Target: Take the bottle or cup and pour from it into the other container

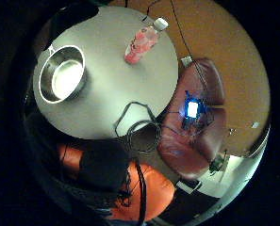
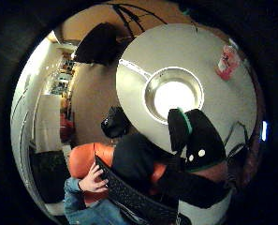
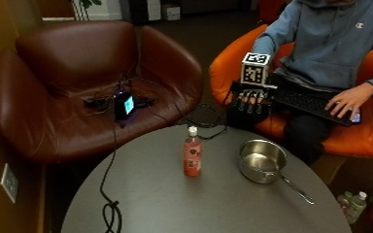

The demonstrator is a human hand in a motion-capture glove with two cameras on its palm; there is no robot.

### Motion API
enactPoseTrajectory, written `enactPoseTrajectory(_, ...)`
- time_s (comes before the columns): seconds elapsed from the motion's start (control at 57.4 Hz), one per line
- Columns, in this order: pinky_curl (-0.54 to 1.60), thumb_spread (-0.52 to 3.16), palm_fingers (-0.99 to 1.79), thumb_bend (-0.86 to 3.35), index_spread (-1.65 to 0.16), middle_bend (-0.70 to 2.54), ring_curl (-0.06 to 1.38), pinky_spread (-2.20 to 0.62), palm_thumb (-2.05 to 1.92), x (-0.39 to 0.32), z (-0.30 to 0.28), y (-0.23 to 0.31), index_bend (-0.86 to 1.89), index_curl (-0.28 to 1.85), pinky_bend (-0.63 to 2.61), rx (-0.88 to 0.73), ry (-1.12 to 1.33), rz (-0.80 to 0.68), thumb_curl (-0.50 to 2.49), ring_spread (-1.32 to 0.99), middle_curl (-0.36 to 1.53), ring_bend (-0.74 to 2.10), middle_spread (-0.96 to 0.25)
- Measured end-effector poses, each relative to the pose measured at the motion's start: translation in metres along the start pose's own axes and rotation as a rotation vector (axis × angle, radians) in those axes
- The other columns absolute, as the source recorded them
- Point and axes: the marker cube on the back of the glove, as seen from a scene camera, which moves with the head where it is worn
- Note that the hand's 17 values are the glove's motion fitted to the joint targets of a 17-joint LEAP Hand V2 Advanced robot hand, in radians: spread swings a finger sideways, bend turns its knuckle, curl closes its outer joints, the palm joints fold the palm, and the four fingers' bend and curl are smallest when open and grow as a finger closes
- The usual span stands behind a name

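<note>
- We find the gloved right hand [image 3: 250, 102] raised off the far edge of the round table [image 3: 174, 199], fingers [image 3: 249, 108] hanging down, straight and slightly spread; it holds nothing and touches nothing.
- The bottle [image 3: 192, 153] stands upright near the table's middle, pink contents, white cap, untouched. We cannot read its label.
- The steel pot [image 3: 262, 160] sits just right of the bottle, apart from it, its long handle pointing toward the near right edge.
- A black cable [image 3: 109, 204] runs across the left of the table.
- Nothing stands between hand and bottle.
- The bare hand [image 3: 347, 103] rests on a keyboard [image 3: 306, 101] across the person's lap.
- A brown armchair [image 3: 63, 92] carries a lit device [image 3: 123, 105].
</note>
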Motion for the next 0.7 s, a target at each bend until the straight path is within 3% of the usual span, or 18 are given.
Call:
enactPoseTrajectory(0.244,0.21,0.98,0.30,0.32,-0.35,0.18,0.14,0.21,0.58,0.007,-0.004,-0.021,0.20,0.21,0.42,-0.033,-0.009,0.018,0.18,-0.08,0.13,0.25,-0.13)
enactPoseTrajectory(0.697,0.29,1.19,0.29,0.17,-0.38,0.17,0.22,0.23,0.64,0.019,-0.021,-0.048,0.17,0.30,0.39,-0.046,0.068,0.001,0.27,-0.09,0.23,0.26,-0.15)
